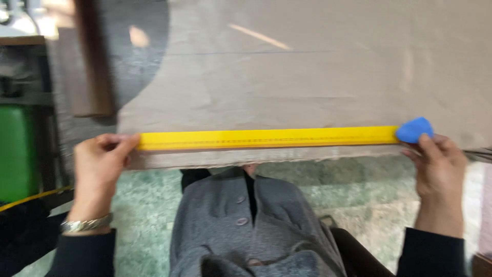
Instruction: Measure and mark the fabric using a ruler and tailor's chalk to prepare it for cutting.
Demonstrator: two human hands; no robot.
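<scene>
**Desk:** While both hands work at the near edge of the cloth, what does the head camera show?

**Photographer:** Grey cloth (307,72) lies spread flat over a table, and a long yellow ruler (266,138) rests on it just inside its near edge, long axis running straight from left to right, parallel to that edge. The left hand (97,164) pinches the ruler's left end between thumb and fingers, pressing it against the cloth. The right hand (438,164) is closed on a blue piece of chalk (415,130), whose tip touches the ruler's right end.

**Desk:** Which hand is nearer the ruler?

**Photographer:** Each meets one end, so neither leads; the ruler spans the whole gap between them, just beyond the fingertips, with the person's grey buttoned coat (251,225) below its middle.

**Desk:** Anything else around the cloth?

**Photographer:** A metal watch (84,224) sits on the left wrist. Left of the cloth stands something green (15,154), blurred. Greenish floor (148,215) shows beneath the near edge.
</scene>
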